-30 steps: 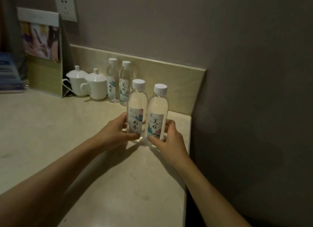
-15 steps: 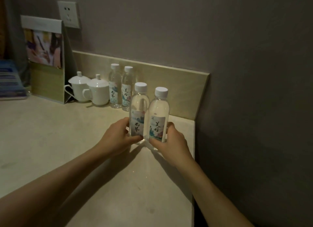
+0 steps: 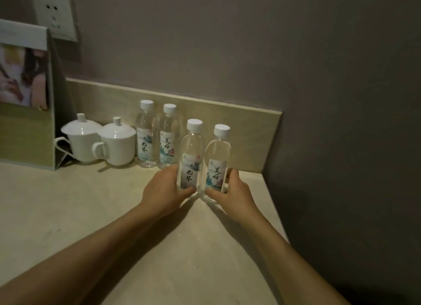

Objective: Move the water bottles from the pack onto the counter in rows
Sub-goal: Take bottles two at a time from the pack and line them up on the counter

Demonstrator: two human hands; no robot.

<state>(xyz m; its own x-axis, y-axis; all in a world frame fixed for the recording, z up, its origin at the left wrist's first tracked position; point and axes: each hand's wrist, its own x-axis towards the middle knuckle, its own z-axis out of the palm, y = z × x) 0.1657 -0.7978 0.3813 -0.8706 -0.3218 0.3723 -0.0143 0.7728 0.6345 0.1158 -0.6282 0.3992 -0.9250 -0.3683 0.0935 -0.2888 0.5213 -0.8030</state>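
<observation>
Two clear water bottles with white caps stand upright side by side near the counter's right end. My left hand [image 3: 164, 188] grips the lower part of the left bottle [image 3: 191, 159]. My right hand [image 3: 232, 190] grips the base of the right bottle [image 3: 217, 161]. Two more bottles, a rear left bottle [image 3: 145, 136] and a rear right bottle [image 3: 169, 138], stand together against the backsplash behind and to the left. The beige counter [image 3: 68, 213] carries all of them. No pack is in view.
Two white lidded cups [image 3: 84, 140] [image 3: 117, 145] stand left of the rear bottles. A standing card display [image 3: 25, 95] is at the far left, a wall socket [image 3: 54, 15] above it. The counter ends at its right edge [image 3: 275, 211] beside a dark wall.
Both hands have slid the two held bottles a little farther back toward the backsplash. My view has moved closer and tilted up slightly.
</observation>
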